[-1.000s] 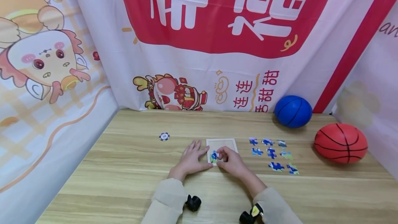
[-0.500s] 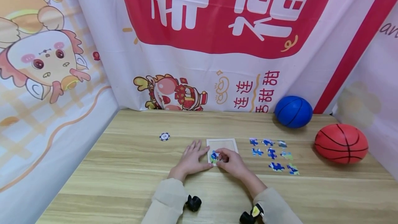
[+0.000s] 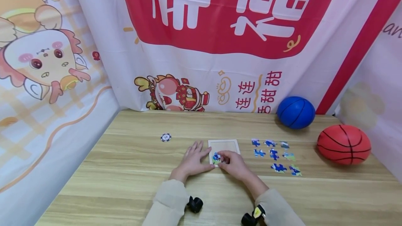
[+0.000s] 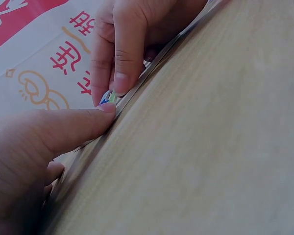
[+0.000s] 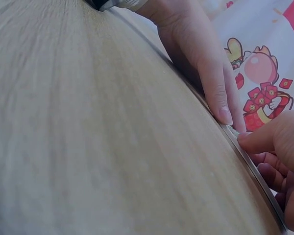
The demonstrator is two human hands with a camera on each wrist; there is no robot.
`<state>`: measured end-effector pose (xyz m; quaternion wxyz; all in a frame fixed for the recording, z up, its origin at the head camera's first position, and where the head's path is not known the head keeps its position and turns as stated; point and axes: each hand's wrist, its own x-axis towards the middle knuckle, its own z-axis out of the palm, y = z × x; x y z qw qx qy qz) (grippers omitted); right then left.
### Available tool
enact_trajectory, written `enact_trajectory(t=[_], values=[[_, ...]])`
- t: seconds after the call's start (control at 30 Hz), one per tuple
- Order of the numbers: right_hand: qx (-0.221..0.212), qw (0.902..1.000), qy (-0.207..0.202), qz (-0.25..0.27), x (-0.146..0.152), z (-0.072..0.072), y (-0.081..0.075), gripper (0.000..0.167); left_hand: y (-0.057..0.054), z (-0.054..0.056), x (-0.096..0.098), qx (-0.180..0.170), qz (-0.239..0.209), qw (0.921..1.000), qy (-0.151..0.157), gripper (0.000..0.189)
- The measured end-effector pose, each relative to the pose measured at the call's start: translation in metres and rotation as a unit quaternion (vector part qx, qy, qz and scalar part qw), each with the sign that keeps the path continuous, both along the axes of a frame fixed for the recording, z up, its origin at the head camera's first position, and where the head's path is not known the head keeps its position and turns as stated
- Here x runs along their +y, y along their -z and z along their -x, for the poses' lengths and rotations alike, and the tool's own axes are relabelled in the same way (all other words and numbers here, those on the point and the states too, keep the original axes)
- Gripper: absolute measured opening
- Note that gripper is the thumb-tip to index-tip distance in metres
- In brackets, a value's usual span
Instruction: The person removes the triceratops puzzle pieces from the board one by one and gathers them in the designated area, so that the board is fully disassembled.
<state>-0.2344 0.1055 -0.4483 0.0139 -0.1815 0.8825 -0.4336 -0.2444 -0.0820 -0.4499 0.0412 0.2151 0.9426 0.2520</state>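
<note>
A square puzzle tray with a pale rim lies on the table between the hands. In its near left corner is a blue and green jigsaw piece. The right hand pinches this piece between thumb and curled fingers; in the left wrist view its thumb and finger hold the piece on edge or tilted. With fingers spread and fairly straight, the left hand rests at the tray's left side. Its thumb touches the corner by the piece. The right fingers partly hide the tray's inside.
Several loose jigsaw pieces lie in rows to the right of the tray. Beyond them sit a red ball and a blue ball. A poker chip lies at left. A printed cloth hangs behind the table.
The jigsaw piece in the right hand has shifted or turned very slightly in the tray's corner. Both hands stay almost where they were, and the loose pieces have not moved.
</note>
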Motion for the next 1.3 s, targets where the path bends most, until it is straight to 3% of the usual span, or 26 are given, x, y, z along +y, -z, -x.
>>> enact_trajectory(t=[0.2, 0.37, 0.63, 0.93, 1.13, 1.3], values=[[0.002, 0.9997, 0.005, 0.023, 0.003, 0.002, 0.001, 0.035, 0.0, 0.001, 0.0, 0.0, -0.002, 1.0, 0.004, 0.071], [-0.023, 0.9984, 0.012, 0.05, 0.014, 0.002, -0.002, 0.035, -0.002, -0.001, -0.001, -0.002, 0.0, 1.0, 0.002, 0.072], [-0.065, 0.9956, 0.041, 0.054, 0.051, -0.009, -0.024, 0.032, -0.003, -0.002, 0.0, -0.005, 0.0, 1.0, -0.001, 0.072], [-0.043, 0.9969, 0.06, 0.029, 0.107, -0.019, -0.034, 0.037, -0.001, -0.001, 0.0, -0.002, 0.002, 1.0, 0.0, 0.071], [-0.013, 0.9971, 0.069, 0.029, 0.135, -0.023, -0.029, 0.038, -0.001, -0.001, -0.001, -0.002, -0.001, 1.0, 0.001, 0.072], [-0.013, 0.9952, 0.085, 0.047, 0.145, -0.026, -0.02, 0.037, 0.001, 0.0, 0.0, -0.003, 0.001, 1.0, -0.002, 0.072]])
